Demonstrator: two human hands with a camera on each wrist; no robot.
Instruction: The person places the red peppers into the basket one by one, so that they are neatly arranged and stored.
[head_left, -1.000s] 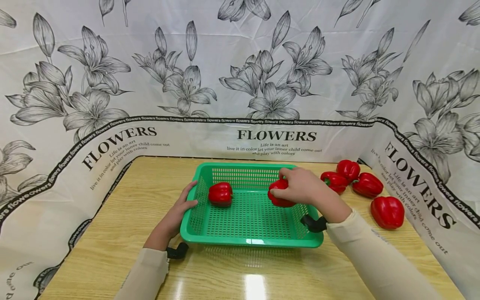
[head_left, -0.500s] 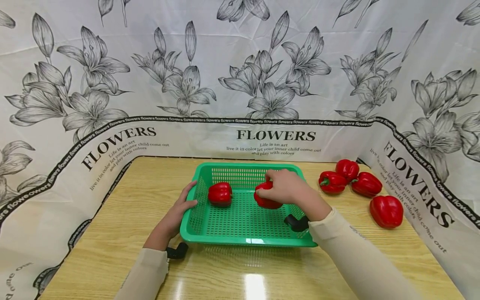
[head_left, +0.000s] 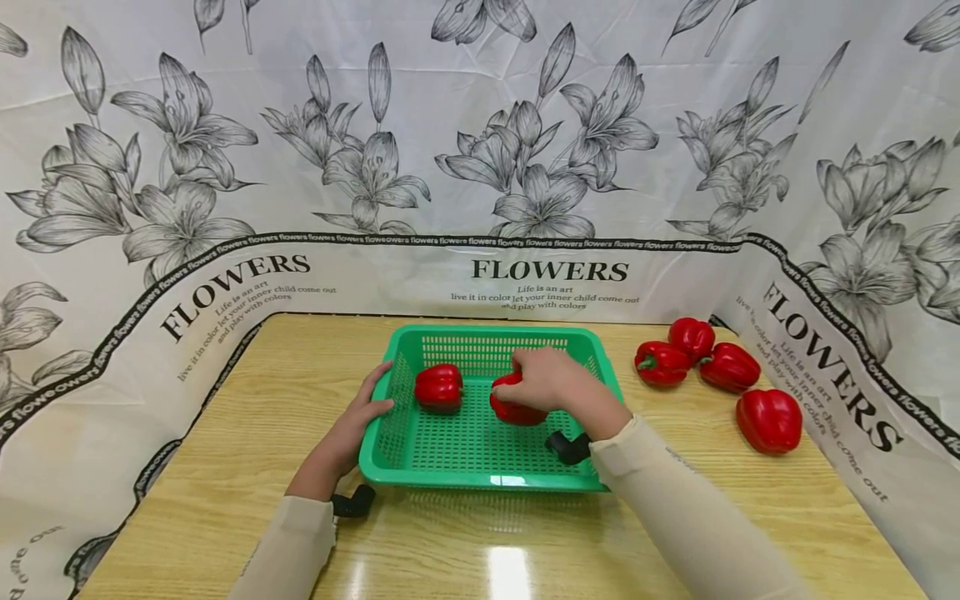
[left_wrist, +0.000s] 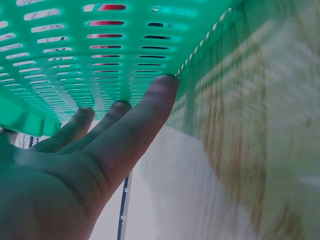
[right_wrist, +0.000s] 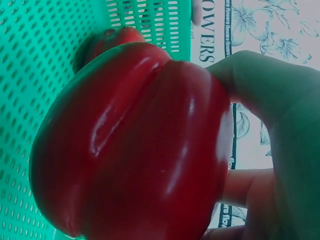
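- The step in hand looks like loading peppers into the green basket point(head_left: 450, 478): one pepper is held inside its walls while the basket is steadied.
- The right grip point(head_left: 551, 382) is grasping the held pepper point(head_left: 521, 412), its digits bent about the fruit.
- That pepper is near the middle of the basket; whether its underside touches the basket's floor cannot be told.
- Toward the basket's left wall, the resting pepper point(head_left: 438, 387) lies on the basket floor, apart from the held one by a strip of green in the head view.
- The left grip point(head_left: 352, 425) is grasping the basket's left side, two digits at the rim and others straight along the outside of the wall.
- To the right of the basket, on the counter point(head_left: 420, 550), the stem-side pepper point(head_left: 662, 367), the rear pepper point(head_left: 692, 337) and the tilted pepper point(head_left: 730, 367) bunch together; the near pepper point(head_left: 769, 421) lies just beside them, closer to the person.
- With two of the six visible peppers within the basket, the work seems roughly a third along.
- The next move probably calls for settling the held pepper on the basket floor, loosening the digits and lifting clear over the right wall, the left grip staying firm so the basket does not slide.
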